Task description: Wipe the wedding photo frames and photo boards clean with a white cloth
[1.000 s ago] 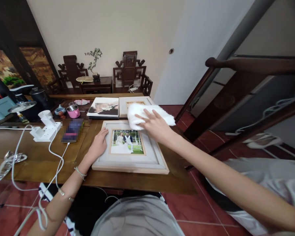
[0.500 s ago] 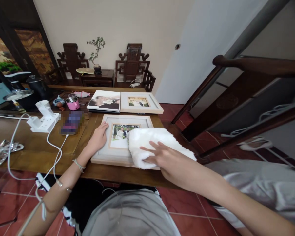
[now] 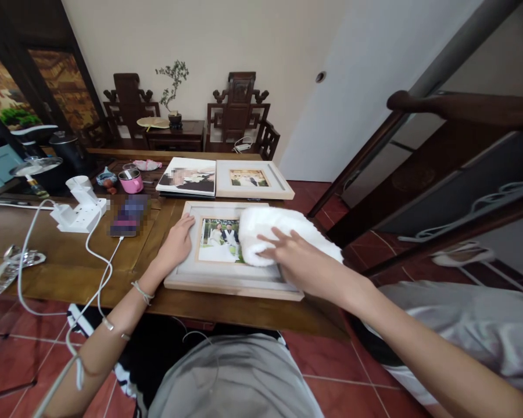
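picture frame (image 3: 226,282) lies flat, face up, on the counter (image 3: 143,281); left hand (image 3: 178,241) rests on its left rim, grip extended rather than clamped, likely to steady the frame against sliding; right hand (image 3: 294,255) lies fingers spread on the white cloth (image 3: 270,219), which covers the frame's right part; whether this grip pinches the fabric cannot be told; clearance: second frame (image 3: 282,187) and printed panel (image 3: 200,167) sit just behind, limiting room at the far edge; bare counter separates the frame from the phone (image 3: 129,216) at left; only a narrow strip remains along the near edge.
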Motion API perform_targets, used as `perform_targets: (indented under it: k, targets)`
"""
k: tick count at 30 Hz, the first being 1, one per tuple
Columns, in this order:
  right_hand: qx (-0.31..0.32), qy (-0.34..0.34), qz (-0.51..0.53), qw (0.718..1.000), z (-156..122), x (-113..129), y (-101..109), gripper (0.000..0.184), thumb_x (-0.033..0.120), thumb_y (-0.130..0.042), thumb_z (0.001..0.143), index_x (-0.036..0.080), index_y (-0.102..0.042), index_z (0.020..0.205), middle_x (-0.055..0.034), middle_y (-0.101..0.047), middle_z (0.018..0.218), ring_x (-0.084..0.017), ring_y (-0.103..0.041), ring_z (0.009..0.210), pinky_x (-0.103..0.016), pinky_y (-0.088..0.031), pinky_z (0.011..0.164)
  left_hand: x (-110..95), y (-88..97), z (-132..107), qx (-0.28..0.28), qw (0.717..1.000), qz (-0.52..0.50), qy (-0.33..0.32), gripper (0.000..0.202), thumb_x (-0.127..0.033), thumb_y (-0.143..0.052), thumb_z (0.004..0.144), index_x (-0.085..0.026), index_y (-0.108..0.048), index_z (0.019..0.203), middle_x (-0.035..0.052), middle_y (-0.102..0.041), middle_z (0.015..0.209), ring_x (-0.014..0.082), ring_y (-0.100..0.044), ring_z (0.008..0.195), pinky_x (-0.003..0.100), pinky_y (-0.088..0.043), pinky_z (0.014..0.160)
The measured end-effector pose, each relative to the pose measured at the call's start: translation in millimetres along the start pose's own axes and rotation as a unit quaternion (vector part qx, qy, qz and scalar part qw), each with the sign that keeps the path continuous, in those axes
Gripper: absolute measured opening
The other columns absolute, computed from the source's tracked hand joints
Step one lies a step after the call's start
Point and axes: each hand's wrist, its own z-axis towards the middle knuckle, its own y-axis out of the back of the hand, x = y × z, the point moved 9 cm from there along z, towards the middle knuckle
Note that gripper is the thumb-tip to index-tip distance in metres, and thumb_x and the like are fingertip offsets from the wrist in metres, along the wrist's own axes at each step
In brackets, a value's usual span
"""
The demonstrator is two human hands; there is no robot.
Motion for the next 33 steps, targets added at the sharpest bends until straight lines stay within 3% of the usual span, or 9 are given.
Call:
perform_targets:
  k: [3,6,11,15,19,23,26,29,33]
  targets:
    - [0.019,0.059,0.034,0.997,-24.9,39.3,12.4,0.058,-0.007,-0.044,0.066,0.019,-0.068,0.111,-0.0132,-0.058,0.129,-0.032,-0.045,0.126,-0.053,-0.037,0.102,0.9,0.0,-0.1,-0.002,1.000,-0.001,0.006,0.046,-0.002,-0.034,0.081,-0.002,-0.057,0.121,0.0191,-0.056,0.131,0.0256,-0.043,0.132,0.045,-0.033,0.113]
    - [0.019,0.097,0.055,0.994,-32.7,66.7,20.7,0.050,-0.004,-0.046,0.069,0.017,-0.068,0.109,-0.0154,-0.060,0.124,-0.031,-0.049,0.122,-0.050,-0.038,0.102,1.3,0.0,-0.1,0.000,1.000,-0.008,0.012,0.046,-0.002,-0.035,0.081,-0.003,-0.057,0.121,0.0185,-0.056,0.132,0.0263,-0.043,0.132,0.046,-0.032,0.113]
    - [0.031,0.137,0.050,0.989,-1.5,96.1,10.3,0.045,0.000,-0.048,0.072,0.012,-0.065,0.113,-0.0188,-0.052,0.134,-0.035,-0.040,0.129,-0.054,-0.035,0.102,-0.9,1.1,0.7,0.010,1.000,0.003,0.009,0.047,-0.002,-0.035,0.080,-0.001,-0.056,0.122,0.0199,-0.055,0.133,0.0261,-0.043,0.132,0.044,-0.032,0.113]
    - [0.006,0.172,0.028,0.985,25.2,116.3,2.3,0.042,0.003,-0.049,0.074,0.009,-0.064,0.114,-0.0212,-0.044,0.141,-0.038,-0.033,0.133,-0.057,-0.029,0.105,0.3,0.9,1.5,0.021,1.000,0.003,0.011,0.045,-0.006,-0.035,0.083,-0.003,-0.056,0.123,0.0181,-0.055,0.133,0.0254,-0.042,0.133,0.043,-0.033,0.113]
    - [0.028,0.166,0.036,0.985,25.1,113.3,3.2,0.043,0.001,-0.046,0.075,0.010,-0.065,0.112,-0.0201,-0.049,0.136,-0.036,-0.038,0.130,-0.053,-0.034,0.102,0.8,1.9,1.1,0.011,1.000,-0.008,0.007,0.044,-0.006,-0.037,0.082,-0.009,-0.058,0.121,0.0135,-0.056,0.133,0.0245,-0.043,0.133,0.045,-0.033,0.113]
    - [0.057,0.133,0.067,0.987,2.2,89.2,14.0,0.037,-0.001,-0.046,0.072,0.013,-0.069,0.097,-0.0155,-0.063,0.115,-0.030,-0.054,0.115,-0.045,-0.041,0.096,0.2,1.8,0.1,0.004,1.000,-0.012,0.008,0.046,-0.003,-0.036,0.081,-0.006,-0.057,0.121,0.0157,-0.056,0.132,0.0247,-0.043,0.132,0.045,-0.032,0.113]
    - [0.046,0.099,0.057,0.992,-14.7,69.4,20.6,0.037,-0.003,-0.045,0.068,0.015,-0.070,0.090,-0.0138,-0.067,0.103,-0.028,-0.060,0.104,-0.040,-0.043,0.091,-0.8,1.3,0.1,0.004,1.000,-0.011,0.008,0.046,-0.003,-0.036,0.081,-0.004,-0.058,0.120,0.0178,-0.056,0.132,0.0255,-0.044,0.132,0.045,-0.033,0.113]
    - [0.025,0.103,0.055,0.993,-22.5,66.5,21.7,0.038,-0.003,-0.046,0.067,0.014,-0.070,0.090,-0.0148,-0.065,0.107,-0.028,-0.059,0.105,-0.041,-0.043,0.091,-1.5,0.9,0.5,0.006,1.000,-0.005,0.008,0.045,-0.004,-0.036,0.081,-0.001,-0.057,0.120,0.0200,-0.056,0.132,0.0261,-0.043,0.132,0.043,-0.032,0.113]
    - [0.007,0.138,0.073,0.988,-11.2,86.4,14.8,0.038,0.000,-0.048,0.070,0.014,-0.069,0.098,-0.0174,-0.059,0.121,-0.031,-0.050,0.119,-0.047,-0.038,0.097,-2.4,1.6,0.7,0.008,1.000,0.007,0.004,0.046,-0.004,-0.034,0.081,-0.003,-0.057,0.121,0.0183,-0.056,0.131,0.0252,-0.043,0.132,0.044,-0.033,0.113]
